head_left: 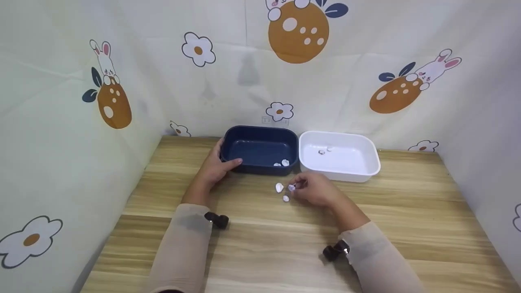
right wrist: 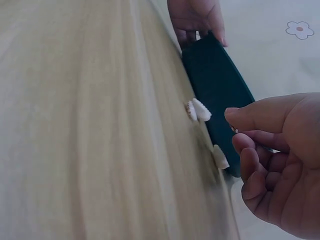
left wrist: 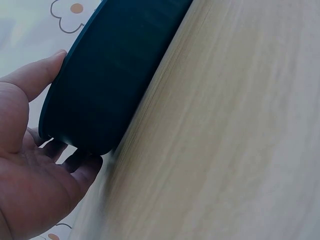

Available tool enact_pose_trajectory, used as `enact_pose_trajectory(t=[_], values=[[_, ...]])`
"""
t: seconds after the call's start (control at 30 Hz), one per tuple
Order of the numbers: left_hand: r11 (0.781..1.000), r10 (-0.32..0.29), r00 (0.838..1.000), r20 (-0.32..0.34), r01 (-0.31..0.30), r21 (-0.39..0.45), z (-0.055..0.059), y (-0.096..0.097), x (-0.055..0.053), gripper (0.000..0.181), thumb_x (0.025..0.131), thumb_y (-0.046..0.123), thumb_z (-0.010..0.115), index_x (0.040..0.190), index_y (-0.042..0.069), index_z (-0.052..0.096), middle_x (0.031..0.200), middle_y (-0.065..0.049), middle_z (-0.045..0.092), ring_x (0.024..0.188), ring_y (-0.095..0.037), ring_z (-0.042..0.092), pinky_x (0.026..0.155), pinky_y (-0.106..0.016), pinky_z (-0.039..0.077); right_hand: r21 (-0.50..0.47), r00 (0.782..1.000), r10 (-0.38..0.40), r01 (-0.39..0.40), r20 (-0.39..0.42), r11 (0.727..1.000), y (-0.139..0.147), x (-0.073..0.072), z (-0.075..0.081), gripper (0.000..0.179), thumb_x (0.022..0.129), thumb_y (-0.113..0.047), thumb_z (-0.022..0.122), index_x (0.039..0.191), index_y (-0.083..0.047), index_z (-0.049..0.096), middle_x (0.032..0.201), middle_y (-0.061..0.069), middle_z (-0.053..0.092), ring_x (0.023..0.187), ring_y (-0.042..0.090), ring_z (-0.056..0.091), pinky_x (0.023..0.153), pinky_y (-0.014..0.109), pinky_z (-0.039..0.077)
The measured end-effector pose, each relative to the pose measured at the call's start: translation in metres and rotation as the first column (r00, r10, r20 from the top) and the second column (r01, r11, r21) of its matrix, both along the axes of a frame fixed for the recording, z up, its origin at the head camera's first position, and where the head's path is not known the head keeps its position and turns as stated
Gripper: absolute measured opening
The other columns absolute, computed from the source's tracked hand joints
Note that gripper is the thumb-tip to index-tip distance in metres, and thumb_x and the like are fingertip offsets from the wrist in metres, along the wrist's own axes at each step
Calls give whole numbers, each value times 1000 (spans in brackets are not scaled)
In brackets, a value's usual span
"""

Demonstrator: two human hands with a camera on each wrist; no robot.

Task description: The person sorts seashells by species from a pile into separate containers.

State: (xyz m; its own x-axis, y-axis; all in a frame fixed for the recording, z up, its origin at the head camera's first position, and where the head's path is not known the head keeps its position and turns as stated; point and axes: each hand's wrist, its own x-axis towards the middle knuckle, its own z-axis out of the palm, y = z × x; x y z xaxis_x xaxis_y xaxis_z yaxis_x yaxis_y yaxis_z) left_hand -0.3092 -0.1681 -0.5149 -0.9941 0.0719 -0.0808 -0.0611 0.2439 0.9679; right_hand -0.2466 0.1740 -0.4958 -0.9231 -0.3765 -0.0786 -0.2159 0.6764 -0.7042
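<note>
My left hand (head_left: 215,165) grips the left end of a dark blue plastic bin (head_left: 260,169), its thumb over the front rim. In the left wrist view the fingers (left wrist: 89,170) curl round the bin's end wall. My right hand (head_left: 315,189), just in front of the gap between two bins, pinches a small brown-and-white shell (right wrist: 234,129) between thumb and forefinger; most of it is hidden. White seashells lie on the table beside that hand: a longer one (head_left: 279,187), a small one (head_left: 286,198) and one at the fingertips (head_left: 291,188). Two white shells (head_left: 285,162) sit in the blue bin's front right corner.
A white plastic bin (head_left: 372,165) stands right against the blue one, with a small brownish shell (head_left: 321,152) and a pale one (head_left: 329,149) inside. Both bins stand near the back of the wooden table (head_left: 260,244), before a patterned cloth (head_left: 228,89) that also hangs at both sides.
</note>
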Motion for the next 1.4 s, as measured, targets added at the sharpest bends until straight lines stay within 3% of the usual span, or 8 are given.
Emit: enact_pose_trajectory(t=[0.23,0.57,1.07,1.4], values=[[1000,1,1000,-2,-1,-8,-1,0,0,111,89,29,88,173,18,17,181,-9,19,168,-28,16,139,-45,11,-20,997,-61,61,38,998,9,0,12,24,85,-10,79,109,-12,81,96,2,75,86,15,66,76,28,55],[999,5,1000,6,-5,-44,-1,-2,-3,110,90,30,87,173,19,17,180,-11,20,168,-30,18,139,-48,12,-41,990,-140,140,-3,989,35,-7,29,26,92,-15,75,117,-9,80,101,6,76,83,15,63,74,29,54],[998,17,1000,17,-16,-54,-2,-1,-3,111,88,30,88,173,20,17,181,-10,19,168,-31,15,139,-49,10,-50,972,-237,236,-6,970,68,-17,36,32,95,-24,79,122,-7,77,103,5,72,82,15,60,67,24,51],[998,17,1000,0,-17,-58,-1,-1,-2,110,89,29,87,173,18,17,180,-12,19,168,-32,16,139,-49,11,-50,958,-283,281,-45,958,84,-20,40,32,96,-22,78,123,-5,77,108,12,75,92,25,63,70,22,50]])
